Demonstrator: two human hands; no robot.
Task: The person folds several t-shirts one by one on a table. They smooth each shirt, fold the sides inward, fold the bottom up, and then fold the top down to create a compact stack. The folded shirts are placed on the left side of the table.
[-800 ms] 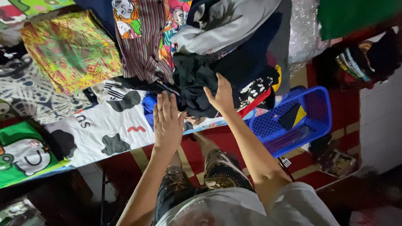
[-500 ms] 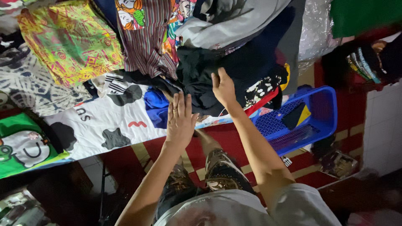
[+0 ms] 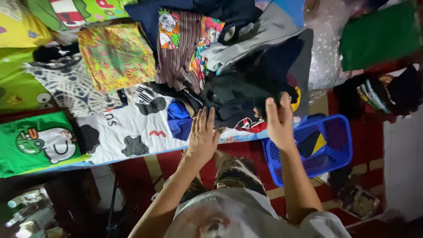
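The dark crumpled cloth garment (image 3: 240,94) at frame centre is seemingly pinched at its edge by the right hand (image 3: 278,121); the left hand (image 3: 203,136) is laid flat, open, just below it.

R hand (image 3: 279,122) fingertips hidden in dark clothes (image 3: 240,94).

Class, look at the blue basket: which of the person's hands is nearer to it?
Right. The right hand is just left of the blue basket's rim, gripping dark cloth; the left hand lies farther left.
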